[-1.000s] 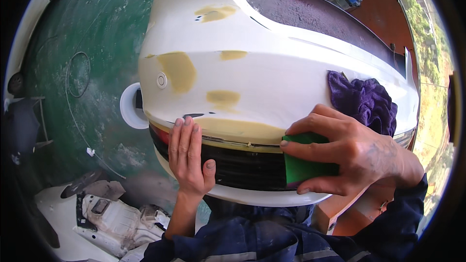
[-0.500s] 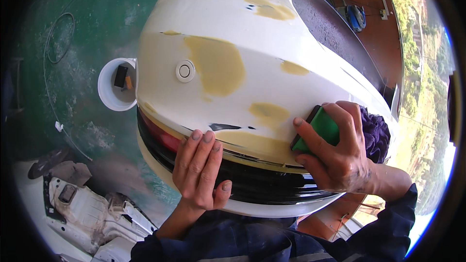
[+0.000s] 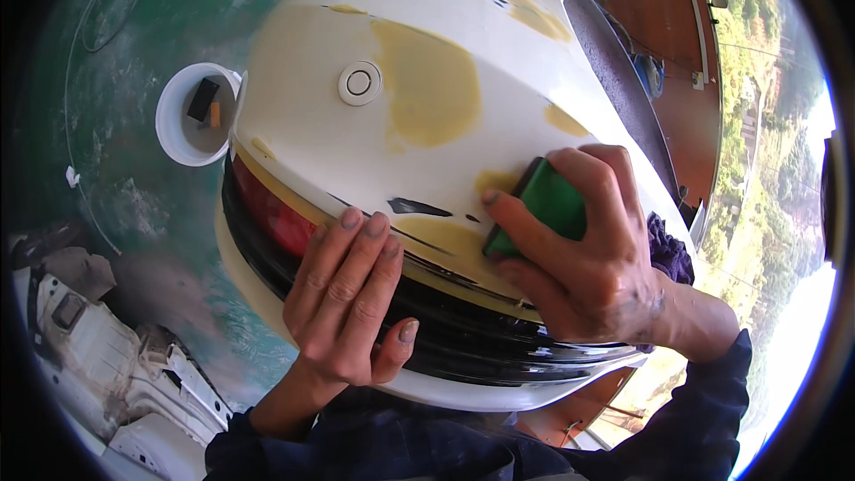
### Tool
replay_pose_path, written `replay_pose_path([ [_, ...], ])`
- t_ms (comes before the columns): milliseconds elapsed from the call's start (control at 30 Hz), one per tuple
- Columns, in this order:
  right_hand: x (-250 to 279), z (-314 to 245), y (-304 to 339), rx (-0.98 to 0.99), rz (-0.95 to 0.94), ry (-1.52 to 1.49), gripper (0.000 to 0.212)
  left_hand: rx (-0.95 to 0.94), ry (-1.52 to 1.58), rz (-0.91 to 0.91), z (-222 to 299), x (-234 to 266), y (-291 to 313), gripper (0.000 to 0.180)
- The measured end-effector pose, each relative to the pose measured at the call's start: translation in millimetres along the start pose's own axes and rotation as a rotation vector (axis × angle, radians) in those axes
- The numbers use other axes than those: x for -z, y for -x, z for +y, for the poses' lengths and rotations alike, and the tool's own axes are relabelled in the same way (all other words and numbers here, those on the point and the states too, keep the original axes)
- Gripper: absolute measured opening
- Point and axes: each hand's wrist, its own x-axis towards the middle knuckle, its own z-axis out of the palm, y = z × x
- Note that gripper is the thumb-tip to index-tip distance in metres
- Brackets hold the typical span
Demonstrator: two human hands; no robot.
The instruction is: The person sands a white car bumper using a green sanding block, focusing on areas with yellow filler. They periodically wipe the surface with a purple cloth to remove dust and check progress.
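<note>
A: Where's the green block [image 3: 557, 200]?
B: On the white bumper [image 3: 312, 116], among the yellow patches [image 3: 436, 89], above the black trim [image 3: 481, 334]. Right grip [image 3: 601, 258] has it pinched between fingers and thumb. Left grip [image 3: 347, 303] lies at the bumper's edge: fingers together, thumb apart, holding nothing.
A: Handling?
B: I'd guess light, fairly firm, slippery if wet. Hold it by opposite sides, fingertips off the dark face. Lower fingertip's blurred, can't confirm exact contact.
A: Counts?
B: One green block, one bumper, one purple cloth [image 3: 672, 254], one red lens [image 3: 269, 209], one white bucket [image 3: 166, 125] with one black block [image 3: 203, 100] and one orange piece [image 3: 215, 115] inside. Yellow patches: at least six.
</note>
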Motion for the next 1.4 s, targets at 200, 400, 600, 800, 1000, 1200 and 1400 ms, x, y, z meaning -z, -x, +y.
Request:
replay_pose_path([
  [200,-0.9,-2.3,-10.6,0.037,0.004,-0.007,0.055,-0.019,0.006,0.018,-9.4,5.0,5.7,0.052],
  [400,-5.3,-3.7,-25.1,0.045,-0.008,0.034,0.054,-0.011,0.018,0.037,-2.4,0.8,-0.6,0.05],
  [600,5.1,-6.3,2.3,0.04,-0.04,0.088,0.054,-0.003,0.03,0.072,-7.5,3.3,6.8,0.049],
  [800,-8.3,-10.9,-39.8,0.039,0.011,0.069,0.059,0.01,0.027,0.069,-2.7,-1.3,1.3,0.047],
  [1000,15.5,-2.2,7.9,0.03,0.175,-0.141,0.089,0.009,0.012,0.089,-6.1,2.5,5.4,0.046],
  [1200,30.3,-1.7,50.9,-0.049,-0.103,-0.379,0.078,0.001,0.034,0.091,-6.8,1.8,6.0,0.045],
  [1400,5.8,-3.2,-11.5,0.046,-0.085,-0.455,0.067,0.006,0.033,0.067,-7.3,1.9,5.9,0.046],
])
